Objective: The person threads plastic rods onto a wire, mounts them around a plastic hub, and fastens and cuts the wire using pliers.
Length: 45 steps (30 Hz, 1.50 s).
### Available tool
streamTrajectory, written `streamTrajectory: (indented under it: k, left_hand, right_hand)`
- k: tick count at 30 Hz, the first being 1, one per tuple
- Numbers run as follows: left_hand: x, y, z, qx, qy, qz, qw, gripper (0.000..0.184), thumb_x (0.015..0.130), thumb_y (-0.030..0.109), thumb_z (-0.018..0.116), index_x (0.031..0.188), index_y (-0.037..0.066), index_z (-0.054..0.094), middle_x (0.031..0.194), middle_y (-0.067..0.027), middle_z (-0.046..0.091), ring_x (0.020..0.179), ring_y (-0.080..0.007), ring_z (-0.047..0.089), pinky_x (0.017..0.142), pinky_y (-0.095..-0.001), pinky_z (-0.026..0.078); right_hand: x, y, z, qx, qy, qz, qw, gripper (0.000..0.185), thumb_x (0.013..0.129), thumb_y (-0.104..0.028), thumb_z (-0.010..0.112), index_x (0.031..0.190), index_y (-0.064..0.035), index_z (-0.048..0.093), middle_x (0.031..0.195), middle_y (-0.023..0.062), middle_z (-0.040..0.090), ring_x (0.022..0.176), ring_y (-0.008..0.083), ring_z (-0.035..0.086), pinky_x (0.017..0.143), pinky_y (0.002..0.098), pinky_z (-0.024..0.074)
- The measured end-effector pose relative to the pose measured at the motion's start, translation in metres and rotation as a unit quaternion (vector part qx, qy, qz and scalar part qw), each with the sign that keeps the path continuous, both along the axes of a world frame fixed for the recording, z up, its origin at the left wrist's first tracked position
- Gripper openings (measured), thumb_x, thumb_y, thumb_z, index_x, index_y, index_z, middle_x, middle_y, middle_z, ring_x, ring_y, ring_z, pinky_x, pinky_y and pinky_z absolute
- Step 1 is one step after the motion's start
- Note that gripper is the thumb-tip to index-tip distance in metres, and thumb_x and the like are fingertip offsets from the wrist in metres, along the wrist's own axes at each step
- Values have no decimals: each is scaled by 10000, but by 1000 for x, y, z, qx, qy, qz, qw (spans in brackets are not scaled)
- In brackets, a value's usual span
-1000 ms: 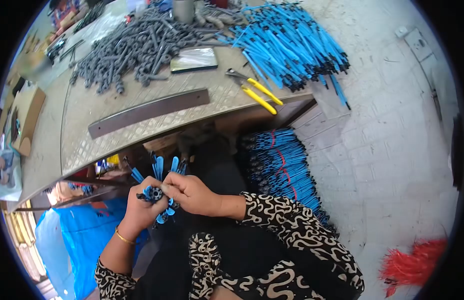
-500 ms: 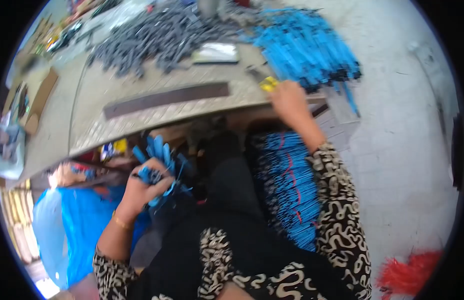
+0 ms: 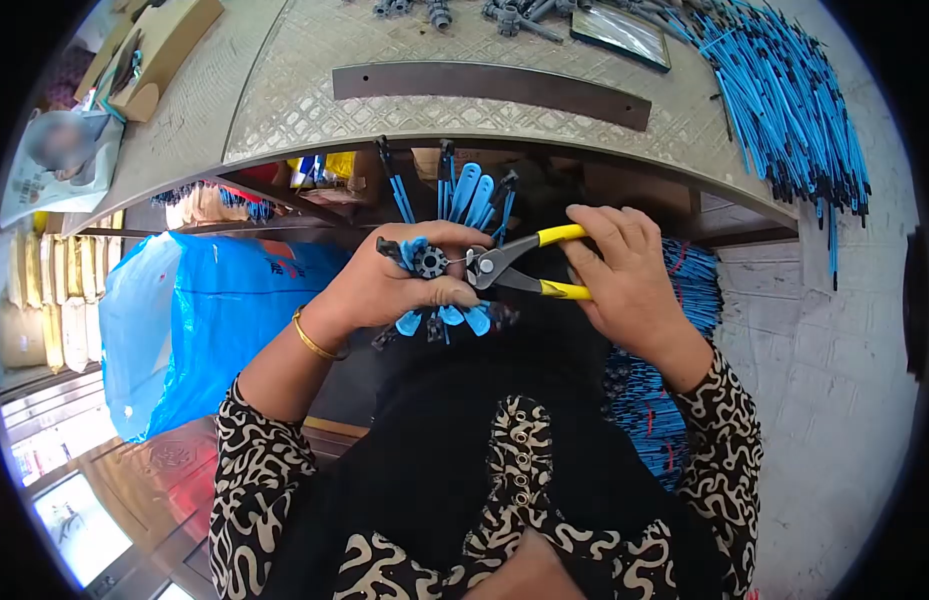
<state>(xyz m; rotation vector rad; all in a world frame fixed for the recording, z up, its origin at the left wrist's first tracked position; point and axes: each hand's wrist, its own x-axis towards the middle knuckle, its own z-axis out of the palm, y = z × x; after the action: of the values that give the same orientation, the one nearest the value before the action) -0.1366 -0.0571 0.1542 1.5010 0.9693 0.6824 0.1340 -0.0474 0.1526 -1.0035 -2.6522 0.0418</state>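
Observation:
My left hand is closed round a black round hub with several blue and black pieces fanning out above and below the fingers. Yellow-handled pliers are in my right hand, their two handles spread apart. The jaws of the pliers touch the side of the hub, at a thin wire between my left thumb and forefinger. Whether the jaws have closed on that wire is too small to tell.
A brown metal strip lies along the bench edge. Blue sticks are heaped at the back right, grey parts at the back. Below stand a blue bag at left and bundled blue sticks at right.
My right hand left the held pieces, took the yellow-handled pliers from the bench and brought them back to my left hand. The view has shifted, with the bench now higher in it.

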Motion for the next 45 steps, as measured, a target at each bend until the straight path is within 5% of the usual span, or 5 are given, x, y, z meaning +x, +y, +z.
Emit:
streamTrajectory:
  k: [22,25,35,37,45]
  left_hand:
    - [-2,10,-5,45,31,-42,998,448,684,174,800,1070,23,627,856,-62,667,774,-96,597,707,-257,482]
    - [1,6,-7,20,12,-67,998,411,684,134,786,1050,28,632,885,-73,665,800,-118,614,729,-264,484]
    - [0,16,-3,41,16,-95,995,375,725,129,751,1059,34,610,880,-77,645,791,-139,603,738,-276,477]
    - [4,18,10,-27,24,-126,991,372,714,118,747,1055,41,621,920,-72,648,852,-145,606,785,-282,473]
    - [1,20,-6,-31,1,-54,998,349,683,96,762,990,11,618,900,-46,626,858,-120,577,769,-276,469]
  right_hand:
    - [8,19,-7,-267,62,102,956,227,792,-226,657,911,-39,605,852,89,598,738,241,588,659,354,449]
    - [19,9,-37,-912,214,35,347,322,861,-223,606,1070,-3,497,665,136,600,494,199,591,463,277,475]
    - [23,5,-2,-438,143,103,881,653,781,-118,584,1361,-41,295,930,185,612,763,322,629,673,360,525]
    - [33,-8,-61,-931,260,56,252,615,827,-142,571,1363,-36,288,871,154,617,751,257,636,578,326,531]
    - [12,3,25,-170,50,75,981,556,784,-57,576,1294,17,369,1014,211,589,908,340,605,789,410,493]
